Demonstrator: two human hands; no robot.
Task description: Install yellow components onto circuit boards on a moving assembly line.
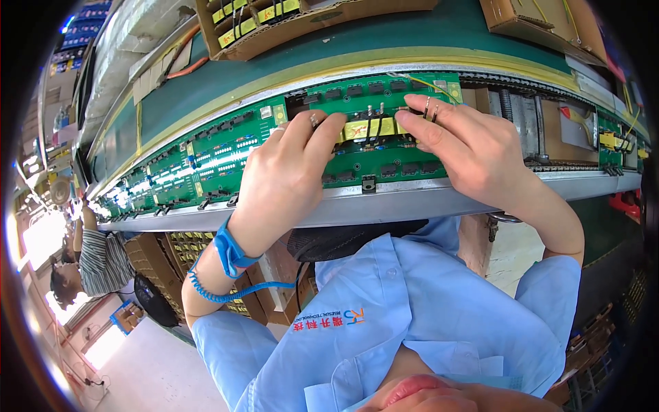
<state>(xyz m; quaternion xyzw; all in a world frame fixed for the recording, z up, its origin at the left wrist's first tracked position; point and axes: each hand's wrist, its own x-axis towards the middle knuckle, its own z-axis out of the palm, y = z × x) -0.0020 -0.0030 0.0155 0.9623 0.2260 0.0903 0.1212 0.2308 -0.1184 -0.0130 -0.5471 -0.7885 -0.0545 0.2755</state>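
A yellow-wrapped transformer (358, 130) with black leads sits over the middle of a green circuit board (351, 165). My left hand (287, 163) has its thumb and fingers closed at the transformer's left end. At the opposite end, my right hand (473, 147) pinches with thumb and forefinger, and black leads stand up between its fingers. The fingers hide both ends, so how the transformer's pins meet the board cannot be seen. Small black components line the board's far and near edges. A blue wrist strap (232, 250) with a coiled cord circles my left wrist.
More green boards (220, 154) lie leftward along the metal rail (405, 196). An open cardboard box (329, 17) of yellow transformers stands at the back; another box (542, 24) is at back right. Far left, a person in a striped sleeve (103, 261) works at the line.
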